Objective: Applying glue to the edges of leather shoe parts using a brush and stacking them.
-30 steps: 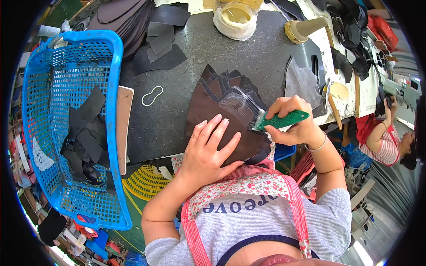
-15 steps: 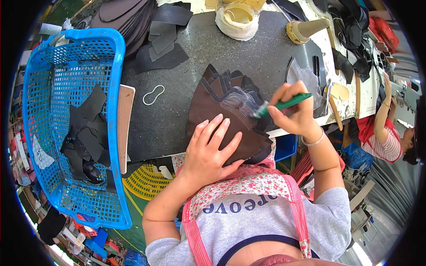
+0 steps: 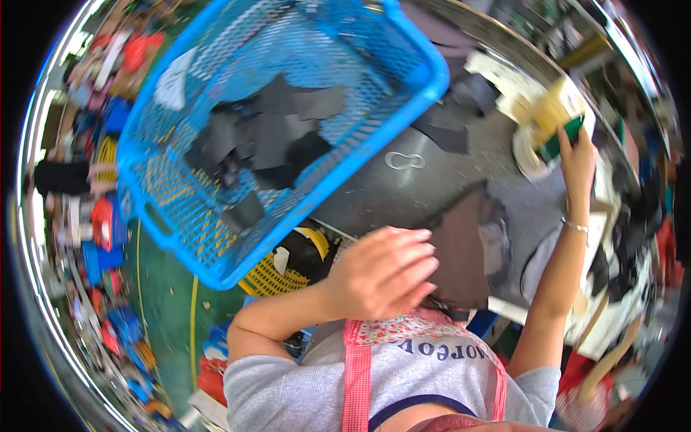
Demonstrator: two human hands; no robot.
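Note:
My right hand point(image 3: 578, 157) reaches out to the far right, its fingers closed on the green handle of a brush point(image 3: 558, 142). The brush is at the mouth of a whitish pot point(image 3: 527, 160), and its bristles are hidden there. My left hand point(image 3: 389, 273) is raised beside a stack of dark brown cut pieces point(image 3: 461, 248). Its fingers are stretched out and hold nothing. The stack lies at the table's near edge, with a glossy wet-looking strip along its layered right side.
A large blue plastic basket point(image 3: 363, 180) with black scraps point(image 3: 277, 133) stands at the left. On the dark table point(image 3: 360, 201) lie a pale looped band point(image 3: 404, 160) and loose dark pieces point(image 3: 443, 133). A yellow container point(image 3: 554, 104) adjoins the pot. Another person's arm point(image 3: 604, 360) shows at lower right.
My right hand has carried the brush from the stack out to the pot. My left hand has lifted off the brown pieces. The whole view has swung toward the left, bringing the basket closer in.

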